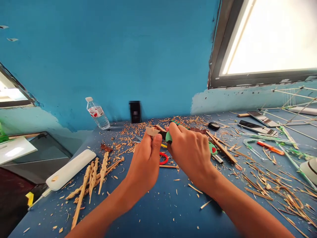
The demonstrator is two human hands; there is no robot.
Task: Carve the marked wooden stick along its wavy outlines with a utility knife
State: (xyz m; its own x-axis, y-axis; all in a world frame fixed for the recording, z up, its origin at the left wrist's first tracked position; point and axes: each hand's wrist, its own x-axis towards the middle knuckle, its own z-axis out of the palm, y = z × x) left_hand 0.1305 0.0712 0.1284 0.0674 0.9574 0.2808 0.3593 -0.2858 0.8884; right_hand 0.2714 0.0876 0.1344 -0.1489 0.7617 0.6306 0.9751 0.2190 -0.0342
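My left hand (146, 157) is closed, thumb against the fingers, at a pale flat piece (152, 131). Whether that piece is wood or a blade is hard to tell. Wrapped round a green-handled cutter knife (168, 136) is my right hand (190, 148); the knife's black neck points left and meets the pale piece. Both hands are raised over the blue table (170, 211), close together. Just behind them lie scissors with a red handle loop (163, 158), partly hidden. A green object with a red spot (213, 148) shows beyond my right hand.
Carved wooden sticks (92, 177) and a white bar (71, 168) lie at left. A water bottle (97, 114) leans near the wall. Shavings (123, 135) cover much of the table. Phones (257, 127), an orange cutter (270, 147) and a thin stick frame (294, 109) are at right.
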